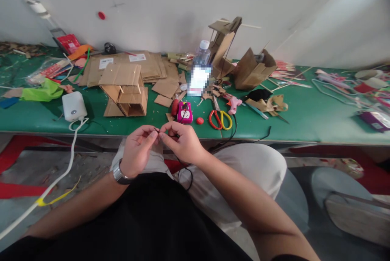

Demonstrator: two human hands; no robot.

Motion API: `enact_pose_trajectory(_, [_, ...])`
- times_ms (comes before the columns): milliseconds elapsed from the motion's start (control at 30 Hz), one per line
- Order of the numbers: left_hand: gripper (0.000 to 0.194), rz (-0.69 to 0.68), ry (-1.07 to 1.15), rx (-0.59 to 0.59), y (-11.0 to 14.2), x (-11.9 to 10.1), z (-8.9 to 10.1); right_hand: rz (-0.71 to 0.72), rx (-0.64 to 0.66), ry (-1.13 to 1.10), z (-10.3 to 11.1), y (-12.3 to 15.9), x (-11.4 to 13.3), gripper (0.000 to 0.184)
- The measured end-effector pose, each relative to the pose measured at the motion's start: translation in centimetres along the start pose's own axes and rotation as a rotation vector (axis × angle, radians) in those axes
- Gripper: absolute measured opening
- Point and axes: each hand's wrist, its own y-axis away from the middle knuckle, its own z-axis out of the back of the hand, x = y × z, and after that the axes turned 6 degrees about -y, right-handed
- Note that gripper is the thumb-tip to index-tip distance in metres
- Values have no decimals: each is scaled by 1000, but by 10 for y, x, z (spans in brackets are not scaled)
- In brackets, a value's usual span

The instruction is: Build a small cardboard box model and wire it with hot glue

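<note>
My left hand (138,147) and my right hand (181,141) meet above my lap, just off the table's front edge. Both pinch a thin black cord (191,177) between thumb and fingertips. From the right hand the cord hangs down in loose loops over my trousers. Where exactly its end lies between the fingertips is too small to make out. Behind my hands, on the green table (146,125), sit a pink box-shaped item (184,112) and a red bottle cap (200,120).
Orange-and-yellow scissors (219,118) and a pink glue gun (234,105) lie right of the cap. Further left stand a cardboard structure (126,90) and a white plug block (74,106). At the back are a plastic bottle (203,53), a blurred-out phone-like panel (199,80) and a paper bag (252,68).
</note>
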Motion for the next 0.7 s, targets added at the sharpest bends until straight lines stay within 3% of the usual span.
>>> enact_pose_trajectory(267, [27,-39,-160,0,-1,3,11,51,-25,66,-1,0,-1,15])
enact_pose_trajectory(533, [21,61,-39,157,-2,-5,6,102,-25,91,4,1,3,17])
enact_pose_trajectory(700, [17,166,-40,274,-5,-8,8,221,75,137,12,0,6,24])
